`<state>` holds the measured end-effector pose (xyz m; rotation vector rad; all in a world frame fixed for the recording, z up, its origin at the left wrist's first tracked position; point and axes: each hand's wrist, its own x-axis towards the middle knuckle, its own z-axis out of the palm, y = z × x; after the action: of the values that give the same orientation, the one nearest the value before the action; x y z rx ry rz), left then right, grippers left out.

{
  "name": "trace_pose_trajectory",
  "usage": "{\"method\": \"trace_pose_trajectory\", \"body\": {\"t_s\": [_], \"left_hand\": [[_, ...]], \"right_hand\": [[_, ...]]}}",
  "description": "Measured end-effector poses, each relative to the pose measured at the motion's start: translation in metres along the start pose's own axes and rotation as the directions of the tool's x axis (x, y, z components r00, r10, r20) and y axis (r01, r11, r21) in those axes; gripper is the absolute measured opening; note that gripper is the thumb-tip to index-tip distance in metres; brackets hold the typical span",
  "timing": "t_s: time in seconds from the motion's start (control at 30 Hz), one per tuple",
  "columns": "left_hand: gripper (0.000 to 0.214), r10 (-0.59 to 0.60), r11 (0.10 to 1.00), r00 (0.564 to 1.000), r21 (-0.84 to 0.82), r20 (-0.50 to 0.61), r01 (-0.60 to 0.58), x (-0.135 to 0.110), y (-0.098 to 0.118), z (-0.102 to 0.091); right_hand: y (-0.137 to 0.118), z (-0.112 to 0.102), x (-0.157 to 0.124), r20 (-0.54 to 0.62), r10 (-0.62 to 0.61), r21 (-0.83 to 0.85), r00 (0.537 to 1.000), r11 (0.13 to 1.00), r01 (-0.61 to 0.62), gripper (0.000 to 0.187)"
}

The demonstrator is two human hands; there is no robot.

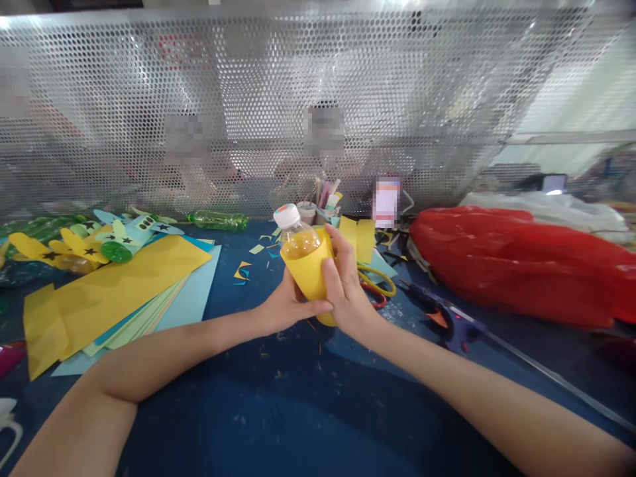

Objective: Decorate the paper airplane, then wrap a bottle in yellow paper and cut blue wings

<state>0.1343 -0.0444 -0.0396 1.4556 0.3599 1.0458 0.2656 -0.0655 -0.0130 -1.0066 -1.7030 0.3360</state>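
A clear plastic bottle [302, 244] with a white cap tilts to the left above the blue table, held in both hands. Yellow paper [309, 270] is wrapped around its body. My left hand [283, 306] grips it from below and the left, its thumb reaching across the lower front. On the right side, my right hand [348, 285] is closed around the paper, fingers on the back and thumb side toward me. Behind my right hand lie scissors with yellow and red handles [385, 281], partly hidden.
Yellow, green and blue paper sheets [134, 285] lie at left, beside bottle planes [124, 238] and a green bottle [218, 220]. A glue gun [454, 321] with a long glue stick and a red plastic bag [517, 265] lie right. Paper scraps [242, 271] and a perforated metal screen [268, 93] are beyond.
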Motion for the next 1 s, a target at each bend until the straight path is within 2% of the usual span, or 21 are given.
{"method": "trace_pose_trajectory", "body": {"t_s": [0.13, 0.3, 0.4, 0.5, 0.57, 0.67, 0.73, 0.8, 0.9, 1.0], "left_hand": [[0.074, -0.033, 0.999, 0.997, -0.021, -0.076, 0.031, 0.003, -0.005, -0.005], [0.064, -0.180, 0.962, 0.972, -0.235, -0.153, 0.141, 0.007, -0.004, -0.007], [0.053, -0.256, 0.928, 0.941, -0.330, -0.222, 0.175, 0.012, -0.001, -0.013], [0.040, -0.386, 0.868, 0.878, -0.434, -0.284, 0.241, 0.019, -0.002, -0.026], [0.036, -0.446, 0.834, 0.839, -0.486, -0.312, 0.262, 0.023, -0.005, -0.035], [0.035, -0.437, 0.826, 0.833, -0.517, -0.338, 0.223, 0.027, -0.010, -0.045], [0.033, -0.421, 0.832, 0.828, -0.522, -0.370, 0.189, 0.029, -0.011, -0.047], [0.031, -0.414, 0.839, 0.816, -0.518, -0.403, 0.169, 0.030, -0.011, -0.047], [0.029, -0.418, 0.846, 0.803, -0.504, -0.424, 0.175, 0.029, -0.010, -0.044], [0.030, -0.421, 0.852, 0.803, -0.488, -0.421, 0.191, 0.029, -0.011, -0.043]], "right_hand": [[0.005, 0.004, 0.004, 0.012, 0.088, 0.152, 0.996, 0.984, -0.089, 0.052], [0.012, 0.006, 0.009, 0.053, 0.122, 0.220, 0.991, 0.967, -0.130, 0.049], [0.022, 0.005, 0.013, 0.101, 0.149, 0.233, 0.984, 0.958, -0.169, 0.041], [0.034, 0.005, 0.017, 0.105, 0.222, 0.260, 0.969, 0.935, -0.243, 0.036], [0.041, 0.007, 0.018, 0.108, 0.332, 0.324, 0.937, 0.880, -0.349, 0.032], [0.047, 0.010, 0.016, 0.153, 0.513, 0.410, 0.845, 0.745, -0.526, 0.028], [0.048, 0.014, 0.013, 0.154, 0.585, 0.412, 0.797, 0.695, -0.589, 0.027], [0.047, 0.017, 0.009, 0.176, 0.616, 0.412, 0.768, 0.663, -0.625, 0.031], [0.046, 0.019, 0.003, 0.301, 0.595, 0.403, 0.745, 0.629, -0.665, 0.039], [0.044, 0.017, 0.001, 0.367, 0.518, 0.336, 0.773, 0.701, -0.629, 0.046]]}}
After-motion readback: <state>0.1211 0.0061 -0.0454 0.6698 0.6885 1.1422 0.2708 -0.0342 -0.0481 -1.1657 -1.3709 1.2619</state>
